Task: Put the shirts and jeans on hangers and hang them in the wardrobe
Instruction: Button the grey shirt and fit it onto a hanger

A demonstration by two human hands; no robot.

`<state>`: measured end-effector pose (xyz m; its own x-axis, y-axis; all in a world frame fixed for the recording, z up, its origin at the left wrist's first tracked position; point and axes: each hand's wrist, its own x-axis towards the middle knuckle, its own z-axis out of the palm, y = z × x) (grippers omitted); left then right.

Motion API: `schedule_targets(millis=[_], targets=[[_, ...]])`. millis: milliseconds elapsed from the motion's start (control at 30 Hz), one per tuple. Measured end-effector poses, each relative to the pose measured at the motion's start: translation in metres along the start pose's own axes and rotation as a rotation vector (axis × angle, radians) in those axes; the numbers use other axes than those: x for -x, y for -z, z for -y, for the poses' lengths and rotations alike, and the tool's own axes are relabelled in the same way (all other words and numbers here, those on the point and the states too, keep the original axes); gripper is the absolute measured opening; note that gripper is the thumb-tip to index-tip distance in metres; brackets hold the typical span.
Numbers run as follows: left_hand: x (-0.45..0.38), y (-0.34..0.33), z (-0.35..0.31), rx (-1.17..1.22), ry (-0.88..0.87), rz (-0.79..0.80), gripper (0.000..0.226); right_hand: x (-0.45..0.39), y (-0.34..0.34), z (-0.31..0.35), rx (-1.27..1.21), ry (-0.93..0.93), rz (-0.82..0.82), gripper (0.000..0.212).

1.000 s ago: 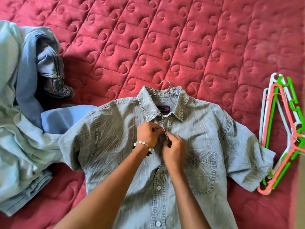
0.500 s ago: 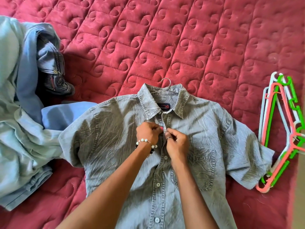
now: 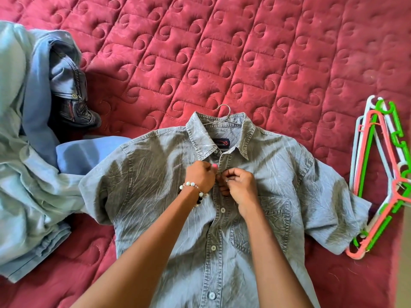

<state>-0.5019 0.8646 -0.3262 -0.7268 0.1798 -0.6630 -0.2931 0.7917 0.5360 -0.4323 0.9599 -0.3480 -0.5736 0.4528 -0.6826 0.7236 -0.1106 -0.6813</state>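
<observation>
A bed with a quilted red bedspread (image 3: 222, 52) fills the view, its swirl-stitched squares bare across the whole far half. Along the left edge lies a heap of pale blue clothes (image 3: 24, 174), reaching from the upper left down to the lower left corner, with dark jeans (image 3: 71, 94) crumpled on its upper right side. A strip of open red quilt separates the jeans from the collar of the grey denim shirt (image 3: 289, 185), which lies flat, front up, in the middle and near part of the bed, short sleeves spread to both sides. Its left sleeve touches the blue heap; its right sleeve ends just beside a stack of plastic hangers (image 3: 373, 174) in green, coral and white at the right edge of the bed. A metal hanger hook (image 3: 223, 107) pokes out above the collar. Below the collar, both hands meet on the button placket: the left hand (image 3: 201, 176), with a bead bracelet (image 3: 193, 190) on its wrist, is curled and pinches the shirt's edge, and the right hand (image 3: 239, 185) pinches the opposite edge, fingers bent. Lower buttons are fastened.
</observation>
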Motion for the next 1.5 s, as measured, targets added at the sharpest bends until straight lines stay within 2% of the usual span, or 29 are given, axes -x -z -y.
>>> schedule_targets(millis=[100,200,267,367,500,667,800,867,967,1033,1067,1133,1200,1267,1333,1367,1433,1500], targets=[[0.005,-0.003,0.0,0.018,-0.01,-0.02,0.038,0.003,-0.003,-0.001,0.084,0.05,-0.078,0.02],[0.005,-0.009,-0.001,0.01,-0.005,-0.122,0.024,0.008,-0.008,-0.004,0.142,0.158,-0.155,0.014],[0.004,-0.012,-0.002,0.013,0.017,-0.182,0.02,0.01,-0.009,-0.006,0.106,0.195,-0.147,0.014],[0.003,-0.016,-0.004,0.024,0.052,-0.225,0.015,0.011,-0.005,-0.008,-0.015,0.135,-0.081,0.02],[-0.001,-0.012,-0.001,-0.004,-0.002,-0.139,0.013,0.011,0.002,-0.005,-0.158,0.022,0.008,0.012],[-0.006,-0.012,0.002,-0.029,-0.029,-0.087,0.005,0.007,0.003,0.002,-0.117,-0.016,0.034,0.009],[-0.006,-0.018,0.001,0.078,-0.004,-0.077,0.024,0.004,0.007,0.009,0.012,-0.046,0.072,0.016],[-0.002,-0.02,0.0,0.022,-0.074,-0.109,0.029,0.004,0.011,0.011,0.026,-0.057,0.129,0.021],[0.004,-0.024,-0.001,-0.239,-0.262,-0.238,0.031,0.003,0.02,0.01,-0.061,-0.099,0.213,0.022],[0.003,-0.021,0.001,-0.374,-0.331,-0.375,0.032,0.003,0.021,0.012,-0.024,-0.118,0.167,0.023],[0.001,-0.016,0.002,-0.389,-0.342,-0.453,0.035,0.003,0.02,0.014,0.085,-0.071,0.088,0.022],[-0.007,-0.005,0.003,-0.419,-0.4,-0.609,0.042,0.006,0.016,0.019,0.289,0.136,-0.183,0.019],[-0.016,0.006,0.002,-0.507,-0.531,-0.718,0.047,0.011,0.013,0.03,0.314,0.433,-0.409,0.017],[-0.025,0.018,-0.007,-0.632,-0.651,-0.635,0.045,0.01,0.011,0.041,0.384,0.672,-0.434,0.029],[-0.034,0.026,-0.016,-0.778,-0.719,-0.442,0.033,0.001,0.008,0.048,0.637,0.772,-0.398,0.05],[-0.039,0.028,-0.019,-0.86,-0.725,-0.344,0.026,-0.005,0.009,0.05,0.768,0.786,-0.387,0.054],[-0.047,0.032,-0.023,-0.968,-0.734,-0.25,0.021,-0.016,0.013,0.052,0.919,0.808,-0.367,0.042],[-0.051,0.038,-0.028,-0.946,-0.716,-0.215,0.019,-0.027,0.023,0.052,0.94,0.859,-0.335,0.028]])
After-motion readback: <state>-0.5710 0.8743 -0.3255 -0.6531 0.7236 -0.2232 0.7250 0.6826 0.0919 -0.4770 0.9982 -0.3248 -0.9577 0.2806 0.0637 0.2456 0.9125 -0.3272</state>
